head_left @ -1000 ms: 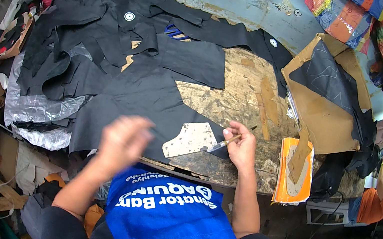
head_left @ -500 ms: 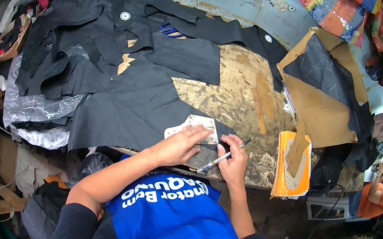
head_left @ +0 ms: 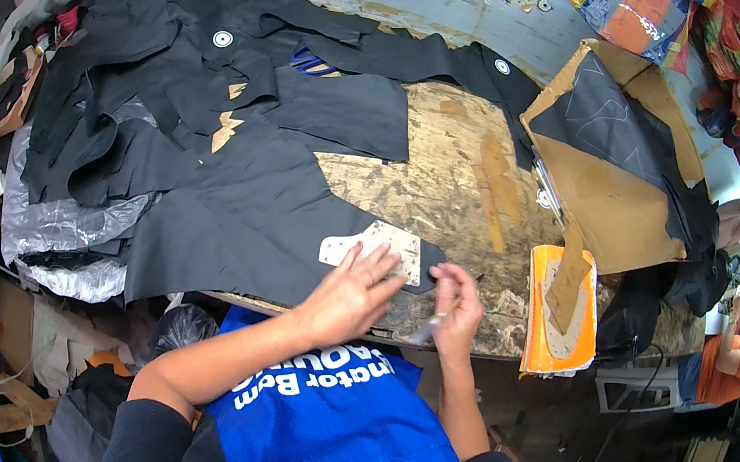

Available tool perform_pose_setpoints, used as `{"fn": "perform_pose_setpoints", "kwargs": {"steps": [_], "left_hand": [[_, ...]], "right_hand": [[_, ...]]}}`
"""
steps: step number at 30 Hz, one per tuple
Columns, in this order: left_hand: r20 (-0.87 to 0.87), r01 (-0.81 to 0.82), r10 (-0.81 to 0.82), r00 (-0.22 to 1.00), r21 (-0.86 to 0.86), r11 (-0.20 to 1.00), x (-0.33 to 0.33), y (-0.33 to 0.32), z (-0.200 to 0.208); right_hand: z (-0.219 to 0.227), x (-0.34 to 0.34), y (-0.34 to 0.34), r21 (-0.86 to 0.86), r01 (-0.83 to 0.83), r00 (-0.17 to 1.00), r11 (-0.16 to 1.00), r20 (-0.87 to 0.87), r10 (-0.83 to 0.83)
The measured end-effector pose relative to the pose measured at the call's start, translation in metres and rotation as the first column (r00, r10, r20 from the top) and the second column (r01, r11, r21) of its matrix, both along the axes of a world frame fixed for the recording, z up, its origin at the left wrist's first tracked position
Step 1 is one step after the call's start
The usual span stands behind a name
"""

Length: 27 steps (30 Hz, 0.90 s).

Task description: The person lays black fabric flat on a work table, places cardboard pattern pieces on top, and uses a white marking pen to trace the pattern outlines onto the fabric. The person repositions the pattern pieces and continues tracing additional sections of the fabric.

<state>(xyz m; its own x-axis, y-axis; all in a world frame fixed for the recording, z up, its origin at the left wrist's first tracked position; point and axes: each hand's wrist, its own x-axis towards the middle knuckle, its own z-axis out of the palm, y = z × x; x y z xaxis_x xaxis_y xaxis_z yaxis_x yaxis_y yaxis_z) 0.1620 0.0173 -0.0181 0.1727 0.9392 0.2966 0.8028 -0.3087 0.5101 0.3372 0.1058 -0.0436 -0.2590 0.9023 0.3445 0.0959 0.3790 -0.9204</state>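
Note:
My left hand lies with fingers spread over the lower part of a white, marked template. The template rests on a large black leather-like sheet, close to its narrow right end. Just right of that end, my right hand is curled around a pen, blurred by motion. Its fingertips are close to the sheet's edge; whether they touch it I cannot tell.
Other black pieces heap up at the left of the worn wooden table. On the right are an orange-covered notebook with a brown pattern piece on it and an open cardboard piece. Further right, a person in orange sits.
My left hand has slid down and back, so more of the template shows. My right hand has turned, swinging the pen down below its fingers. The whole view has shifted slightly.

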Motion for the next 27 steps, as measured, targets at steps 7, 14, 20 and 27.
{"fn": "perform_pose_setpoints", "kwargs": {"steps": [7, 14, 20, 27], "left_hand": [[-0.297, 0.024, -0.089, 0.951, -0.215, 0.976, 0.018, -0.025, -0.001], [-0.316, -0.015, -0.063, 0.947, -0.241, 0.970, 0.020, -0.025, -0.002], [-0.312, -0.001, -0.093, 0.945, -0.289, 0.957, 0.016, -0.027, -0.002], [-0.293, 0.010, -0.083, 0.952, -0.240, 0.971, 0.017, -0.028, 0.000]], "right_hand": [[0.027, -0.003, 0.015, -0.270, -0.189, 0.907, 0.944, -0.417, 0.062], [0.034, -0.062, -0.004, -0.230, -0.425, 0.904, 0.875, -0.157, 0.398], [0.023, -0.095, -0.006, -0.239, -0.552, 0.807, 0.799, 0.086, 0.584], [0.031, -0.107, -0.001, -0.008, -0.613, 0.735, 0.790, 0.361, 0.574]]}}
